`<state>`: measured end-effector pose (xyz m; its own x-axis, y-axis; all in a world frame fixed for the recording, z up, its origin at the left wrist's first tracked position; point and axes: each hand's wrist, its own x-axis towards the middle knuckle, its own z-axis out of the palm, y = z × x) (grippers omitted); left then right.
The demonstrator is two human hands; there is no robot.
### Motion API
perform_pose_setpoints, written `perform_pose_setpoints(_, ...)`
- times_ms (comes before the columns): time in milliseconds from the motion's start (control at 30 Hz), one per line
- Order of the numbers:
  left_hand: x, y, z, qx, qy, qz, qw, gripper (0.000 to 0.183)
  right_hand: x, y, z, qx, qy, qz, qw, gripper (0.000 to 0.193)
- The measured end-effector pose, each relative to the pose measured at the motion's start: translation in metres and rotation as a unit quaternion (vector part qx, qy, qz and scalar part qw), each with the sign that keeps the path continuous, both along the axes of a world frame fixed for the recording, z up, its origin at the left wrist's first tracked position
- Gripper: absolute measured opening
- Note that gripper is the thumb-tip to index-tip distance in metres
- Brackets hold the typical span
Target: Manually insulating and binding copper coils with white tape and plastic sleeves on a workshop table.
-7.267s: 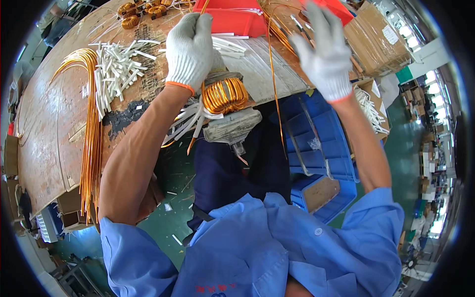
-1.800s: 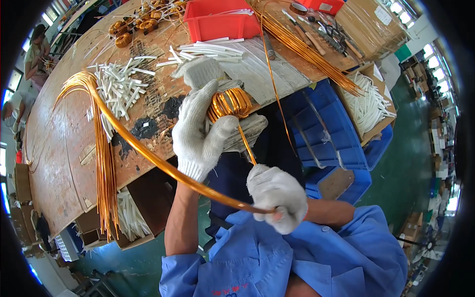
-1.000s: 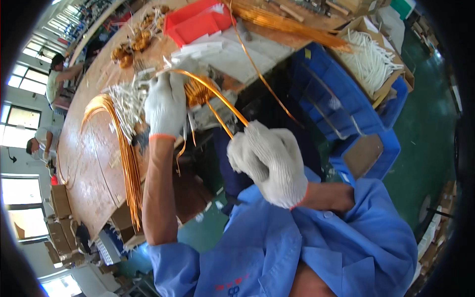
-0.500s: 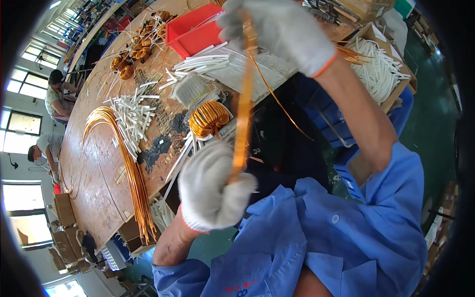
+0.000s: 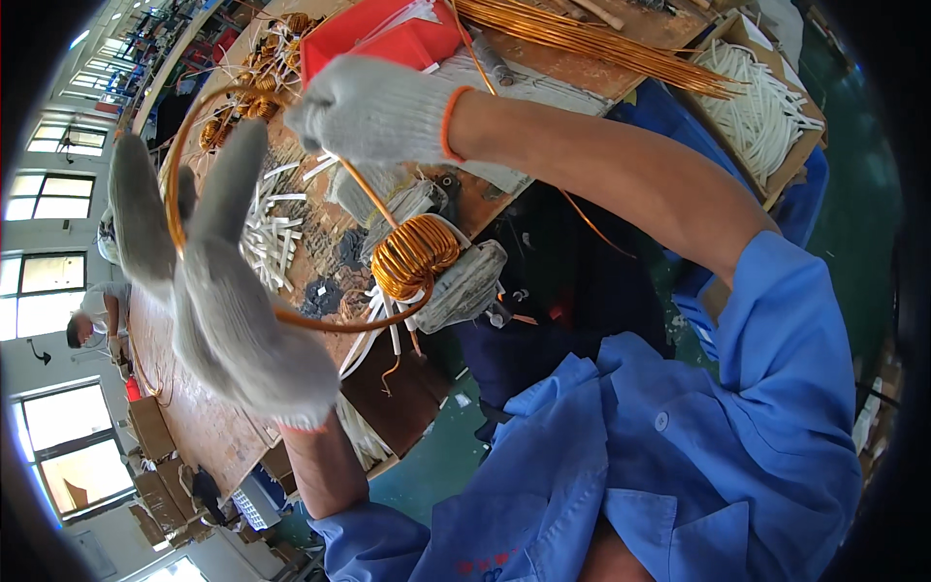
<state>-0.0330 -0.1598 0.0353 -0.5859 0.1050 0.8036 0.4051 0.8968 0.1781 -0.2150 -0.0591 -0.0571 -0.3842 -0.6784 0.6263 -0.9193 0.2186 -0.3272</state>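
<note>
A copper-wire coil (image 5: 415,257), tightly wound into a ring, rests against a worn grey block (image 5: 467,287) at the table edge. From the coil a thick copper wire (image 5: 344,327) sweeps left in a big loop, past my left hand (image 5: 233,301) and up to my right. That left hand, in a white knitted glove, has its fingers stretched apart, and the wire runs along them. Above the coil, my gloved right hand (image 5: 383,112) is closed on the wire, its fingertips partly hidden. A straight stretch of wire also runs from beneath it down to the coil.
A red bin (image 5: 388,44) stands beyond my right hand. Cut white tubes (image 5: 272,233) lie behind my left hand. Long copper rods or wires (image 5: 601,47) lie at the back right, near a carton of white tubing (image 5: 761,121). A person (image 5: 102,315) bends over the table at far left.
My left hand has let its grip loosen, spread its fingers and moved left and up. My right hand has come down and left from high up. The wire now arcs in a wide loop.
</note>
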Motion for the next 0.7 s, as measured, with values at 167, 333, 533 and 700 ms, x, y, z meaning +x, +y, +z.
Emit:
perform_pose_setpoints(167, -0.056, -0.017, -0.028, 0.212, -0.106, -0.142, 0.961, 0.108, 0.052, 0.029, 0.024, 0.243, -0.258, 0.084, 0.931, 0.062)
perform_pose_setpoints(333, -0.054, -0.001, -0.059, 0.581, -0.388, -0.165, 0.696, 0.105, 0.075, 0.095, -0.043, -0.199, -0.167, -0.07, 0.963, 0.026)
perform_pose_setpoints(533, -0.045, -0.024, -0.079, 0.612, -0.396, -0.126, 0.673, 0.094, 0.169, 0.114, -0.041, -0.055, 0.078, 0.017, 0.995, 0.031)
perform_pose_setpoints(700, 0.002, -0.003, -0.098, 0.401, -0.272, -0.061, 0.873, 0.092, 0.279, 0.113, 0.027, -0.097, 0.068, 0.031, 0.992, 0.02)
